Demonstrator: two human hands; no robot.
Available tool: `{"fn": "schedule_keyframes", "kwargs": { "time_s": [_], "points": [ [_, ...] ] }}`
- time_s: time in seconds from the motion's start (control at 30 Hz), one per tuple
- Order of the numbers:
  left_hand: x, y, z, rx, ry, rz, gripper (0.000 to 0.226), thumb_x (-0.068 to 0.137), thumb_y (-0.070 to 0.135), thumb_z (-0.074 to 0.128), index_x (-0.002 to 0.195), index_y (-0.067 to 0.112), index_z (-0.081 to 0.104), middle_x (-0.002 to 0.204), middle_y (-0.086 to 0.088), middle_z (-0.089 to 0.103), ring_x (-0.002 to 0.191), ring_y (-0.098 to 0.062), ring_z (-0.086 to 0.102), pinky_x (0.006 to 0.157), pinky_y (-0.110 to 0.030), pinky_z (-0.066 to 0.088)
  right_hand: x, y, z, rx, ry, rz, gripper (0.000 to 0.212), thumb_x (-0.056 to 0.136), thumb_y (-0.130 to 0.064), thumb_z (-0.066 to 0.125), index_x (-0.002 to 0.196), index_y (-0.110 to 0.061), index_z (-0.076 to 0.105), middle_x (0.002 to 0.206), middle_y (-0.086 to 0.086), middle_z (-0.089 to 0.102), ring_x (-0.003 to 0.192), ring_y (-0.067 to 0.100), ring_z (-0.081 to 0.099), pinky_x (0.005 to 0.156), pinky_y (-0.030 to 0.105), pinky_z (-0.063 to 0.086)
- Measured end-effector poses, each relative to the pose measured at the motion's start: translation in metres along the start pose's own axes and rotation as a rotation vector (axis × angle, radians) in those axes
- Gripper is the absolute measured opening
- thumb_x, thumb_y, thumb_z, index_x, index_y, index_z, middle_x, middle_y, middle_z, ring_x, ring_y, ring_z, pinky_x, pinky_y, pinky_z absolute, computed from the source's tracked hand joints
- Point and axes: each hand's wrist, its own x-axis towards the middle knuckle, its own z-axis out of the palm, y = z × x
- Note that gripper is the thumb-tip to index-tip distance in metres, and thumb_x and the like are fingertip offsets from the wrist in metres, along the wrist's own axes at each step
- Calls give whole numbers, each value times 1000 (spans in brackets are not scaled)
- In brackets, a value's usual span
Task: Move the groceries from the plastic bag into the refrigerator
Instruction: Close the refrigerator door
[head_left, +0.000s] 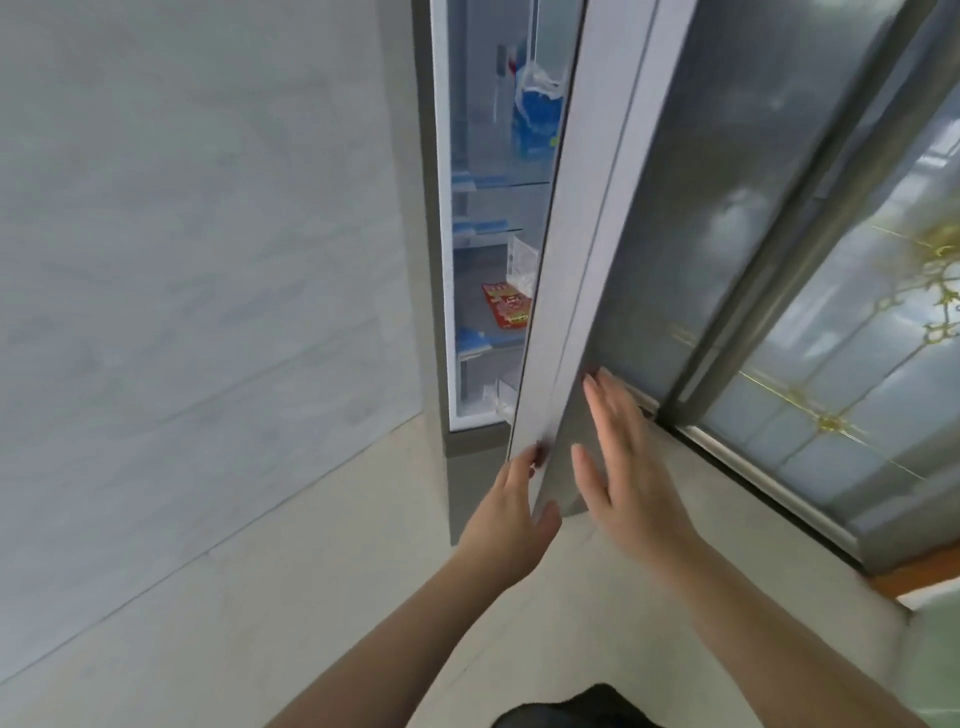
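The refrigerator door (582, 260) stands ajar, leaving a narrow gap onto the lit interior (483, 234). Through the gap I see a blue and white package (537, 119) on an upper shelf, a red packet (506, 306) lying on a lower shelf and a clear container (522, 260) above it. My left hand (511, 506) grips the door's lower edge, fingers wrapped round it. My right hand (623, 457) lies flat with fingers spread on the door's outer face. The plastic bag is out of view.
A pale marbled wall (208, 260) runs along the left of the refrigerator. To the right is a window (841, 338) with a metal frame and gold-patterned glass above a sill. The floor (311, 571) below is light tile.
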Motion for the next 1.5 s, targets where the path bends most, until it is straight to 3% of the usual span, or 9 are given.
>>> {"fn": "schedule_keyframes", "kwargs": {
  "time_s": [0.1, 0.27, 0.47, 0.6, 0.87, 1.0, 1.13, 1.3, 1.5],
  "points": [
    [22, -9, -14, -13, 44, -90, 62, 95, 41, 53, 149, 29, 24, 149, 9, 43, 129, -8, 48, 95, -22, 40, 27, 3, 6, -64, -75, -23, 59, 102, -47, 29, 155, -25, 15, 163, 5, 16, 147, 22, 24, 110, 48, 40],
    [54, -17, -38, -9, 118, -169, 55, 94, 45, 55, 140, 24, 36, 140, 5, 52, 117, -11, 57, 88, -26, 46, 70, 15, 23, -157, -109, -85, 63, 101, -45, 35, 155, -21, 16, 163, 12, 11, 144, 30, 29, 109, 52, 38],
    [97, -19, -57, 138, 240, -268, 45, 88, 65, 51, 105, 23, 49, 103, 4, 65, 91, -20, 65, 74, -34, 52, 97, 40, 50, -202, -69, -198, 64, 100, -41, 46, 154, -15, 24, 161, 19, 12, 147, 34, 21, 115, 56, 26],
    [120, -28, -63, 177, 337, -299, 37, 92, 59, 49, 91, 22, 45, 92, 4, 66, 84, -23, 64, 68, -36, 49, 120, 69, 51, -249, -64, -346, 61, 99, -38, 50, 153, -19, 29, 161, 10, 19, 147, 28, 24, 117, 54, 22],
    [165, -36, -83, 163, 456, -404, 26, 98, 48, 47, 103, 23, 52, 109, 8, 68, 92, -24, 64, 66, -32, 37, 178, 103, 49, -256, -142, -346, 63, 98, -37, 50, 153, -17, 27, 162, 7, 20, 147, 24, 26, 119, 50, 20],
    [187, -44, -92, 146, 473, -448, 37, 95, 59, 39, 108, 27, 56, 112, 8, 69, 92, -23, 67, 73, -35, 48, 193, 113, 54, -243, -258, -323, 70, 97, -37, 52, 155, -16, 19, 164, 5, 9, 150, 21, 16, 120, 46, 16],
    [212, -51, -103, 175, 451, -462, 30, 95, 58, 41, 97, 30, 52, 105, 7, 72, 85, -22, 70, 76, -38, 53, 208, 113, 56, -271, -330, -307, 75, 94, -39, 53, 156, -17, 16, 165, 5, 4, 151, 19, 10, 121, 44, 12],
    [223, -60, -119, 258, 381, -472, 28, 94, 58, 43, 101, 33, 54, 90, 10, 71, 73, -15, 69, 71, -37, 55, 213, 114, 65, -261, -384, -270, 81, 88, -39, 62, 155, -18, 20, 165, 6, 0, 151, 20, 5, 120, 47, 16],
    [222, -49, -119, 364, 310, -541, 34, 97, 58, 37, 110, 32, 53, 95, 0, 72, 86, -26, 67, 73, -38, 52, 211, 113, 64, -236, -405, -282, 82, 89, -42, 61, 155, -18, 19, 165, 7, -2, 151, 22, 3, 120, 48, 17]
  ]
}}
